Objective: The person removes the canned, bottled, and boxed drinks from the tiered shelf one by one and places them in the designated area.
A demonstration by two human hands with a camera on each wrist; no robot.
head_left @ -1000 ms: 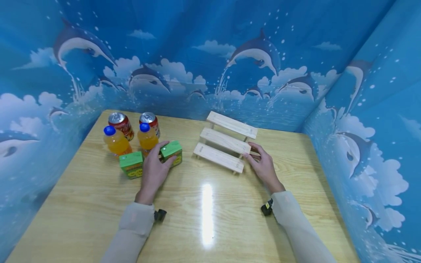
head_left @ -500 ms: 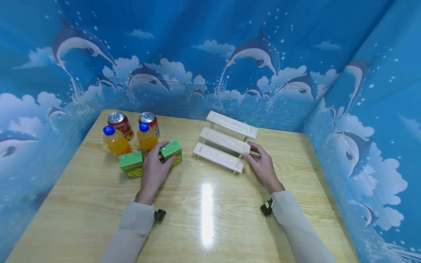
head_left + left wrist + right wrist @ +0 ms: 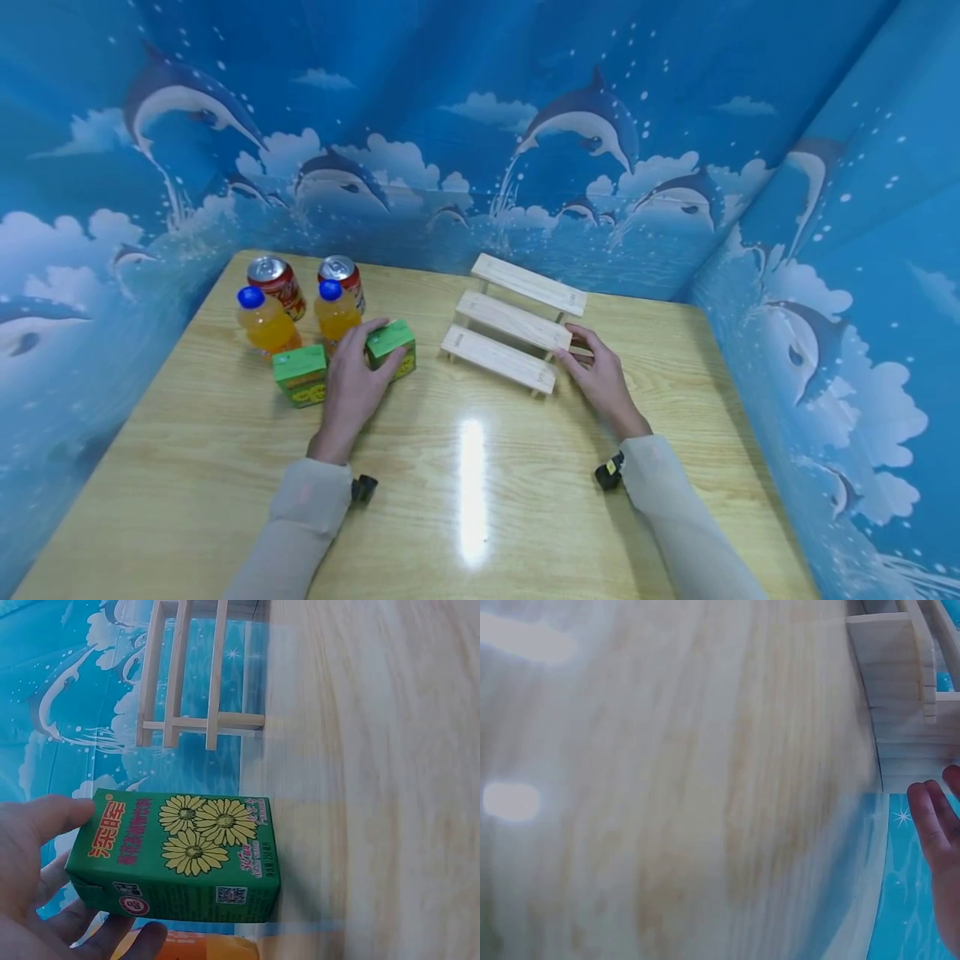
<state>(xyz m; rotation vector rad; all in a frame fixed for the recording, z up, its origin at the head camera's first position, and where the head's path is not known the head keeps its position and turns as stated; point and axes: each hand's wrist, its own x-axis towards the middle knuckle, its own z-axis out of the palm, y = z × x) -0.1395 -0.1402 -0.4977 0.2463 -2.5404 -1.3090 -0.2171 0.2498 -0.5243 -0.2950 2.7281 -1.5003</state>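
Observation:
In the head view, my left hand (image 3: 351, 385) holds a green juice box (image 3: 392, 346) standing on the table. The left wrist view shows the thumb at the upper corner of the juice box (image 3: 180, 855), fingers bent along its other side. A three-step wooden display stand (image 3: 513, 321) is at the back middle. My right hand (image 3: 600, 379) holds the stand's right end, thumb and index finger at the middle step. In the right wrist view, the fingertips of the right hand (image 3: 939, 832) meet the end of the stand (image 3: 900, 712); the thumb is not visible there.
Left of the held box stands another green juice box (image 3: 302, 375). Behind are two orange drink bottles with blue caps, one left (image 3: 270, 323) and one right (image 3: 337, 317). Two red cans (image 3: 281, 287) stand farther back. A dolphin-print curtain (image 3: 420, 125) encloses the wooden table (image 3: 420, 500).
My left thumb and fingers have shifted slightly on the juice box, with a little more of its left side showing. The right hand, the stand and the other drinks stay in place.

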